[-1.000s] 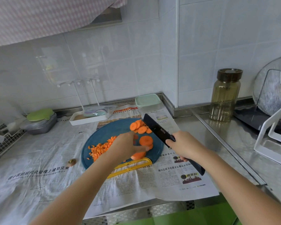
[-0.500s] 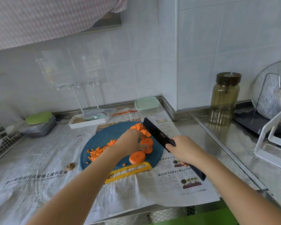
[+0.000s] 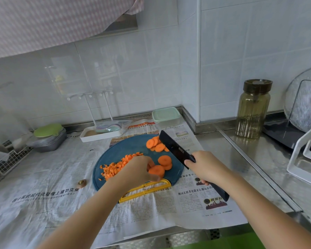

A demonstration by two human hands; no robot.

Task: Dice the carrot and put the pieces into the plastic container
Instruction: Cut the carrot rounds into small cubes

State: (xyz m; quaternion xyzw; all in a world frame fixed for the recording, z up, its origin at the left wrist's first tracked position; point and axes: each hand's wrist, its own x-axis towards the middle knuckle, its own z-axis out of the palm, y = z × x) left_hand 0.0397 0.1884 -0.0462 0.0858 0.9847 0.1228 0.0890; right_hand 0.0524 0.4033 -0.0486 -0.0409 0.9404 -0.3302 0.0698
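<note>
Now | carrot round (image 3: 157, 171) at the front of the blue cutting board (image 3: 126, 150), your left hand (image 3: 138, 169) pinching it | diced carrot (image 3: 115, 167) heaped just left, slices (image 3: 155, 144) at the far edge | your right hand (image 3: 206, 168) grips the knife (image 3: 174, 149), blade over the board's right side | lidded plastic container (image 3: 166, 115) behind, on the table (image 3: 241, 159)

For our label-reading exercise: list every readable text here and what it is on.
"中国式现代化征程上建功立业": newspaper, left headline.
"御河北路多处路牙石": newspaper, right headline.
Knife mark, small newsprint: unreadable.
</note>
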